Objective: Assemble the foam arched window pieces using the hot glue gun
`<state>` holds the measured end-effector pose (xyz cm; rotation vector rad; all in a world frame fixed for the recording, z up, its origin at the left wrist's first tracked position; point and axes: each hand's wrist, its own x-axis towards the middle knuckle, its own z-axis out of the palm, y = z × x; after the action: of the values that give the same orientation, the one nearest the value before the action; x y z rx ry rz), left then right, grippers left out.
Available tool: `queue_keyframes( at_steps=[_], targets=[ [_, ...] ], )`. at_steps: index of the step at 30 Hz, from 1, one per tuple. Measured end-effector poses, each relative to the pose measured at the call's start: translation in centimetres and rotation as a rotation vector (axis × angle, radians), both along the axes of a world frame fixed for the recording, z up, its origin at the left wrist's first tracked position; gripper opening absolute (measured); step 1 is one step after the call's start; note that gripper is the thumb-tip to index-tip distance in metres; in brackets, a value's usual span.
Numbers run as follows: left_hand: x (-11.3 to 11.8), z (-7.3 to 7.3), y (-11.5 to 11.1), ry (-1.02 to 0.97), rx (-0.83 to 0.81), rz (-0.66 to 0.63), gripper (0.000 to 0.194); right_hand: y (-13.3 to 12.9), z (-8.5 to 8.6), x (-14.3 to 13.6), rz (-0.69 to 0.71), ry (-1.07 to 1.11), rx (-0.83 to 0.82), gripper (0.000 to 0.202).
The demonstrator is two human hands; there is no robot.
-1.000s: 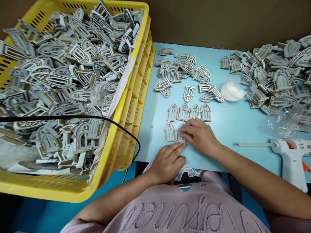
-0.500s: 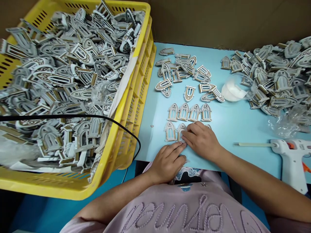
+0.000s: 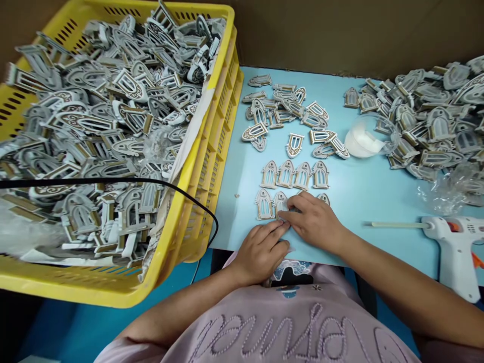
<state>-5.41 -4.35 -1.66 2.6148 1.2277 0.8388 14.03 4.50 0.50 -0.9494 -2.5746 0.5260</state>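
Note:
My right hand (image 3: 315,221) is bent over the near row of small arched window frames, fingers closed around the edge of the second arched window frame (image 3: 280,200) from the left. My left hand (image 3: 262,252) lies just below, its fingertips drawn together at the bottom of that frame and almost meeting my right fingers. What the left fingertips hold is hidden; a bit of clear film shows beneath that hand. Another arched frame (image 3: 264,204) lies flat to the left. Other frames of this row are partly covered by my right hand. A row of similar frames (image 3: 286,174) lies above.
A yellow crate (image 3: 181,201) heaped with frames stands left, a black cable (image 3: 189,195) crossing it. Loose frames (image 3: 295,144) lie behind the rows. A plastic cup (image 3: 363,138) with white contents, a frame pile (image 3: 438,123) and a glue gun (image 3: 454,252) are on the right.
The second frame of the near row has shifted slightly left, towards its neighbour. My right fingers moved a little with it; my left hand stays almost in place.

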Motion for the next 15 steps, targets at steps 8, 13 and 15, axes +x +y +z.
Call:
queue_keyframes(
  at_steps=[8, 13, 15],
  targets=[
    [-0.2, 1.6, 0.4, -0.438, -0.356, 0.097, 0.014, -0.3, 2.7, 0.1, -0.162, 0.307, -0.445, 0.022],
    [0.0, 2.4, 0.4, -0.67, -0.796, 0.333, 0.036, -1.7, 4.4, -0.7, -0.166, 0.352, -0.768, 0.019],
    [-0.1, 2.5, 0.4, -0.676, -0.788, 0.328, 0.039, -2.0, 4.4, -1.2, -0.209, 0.351, -0.82, 0.017]
  ],
)
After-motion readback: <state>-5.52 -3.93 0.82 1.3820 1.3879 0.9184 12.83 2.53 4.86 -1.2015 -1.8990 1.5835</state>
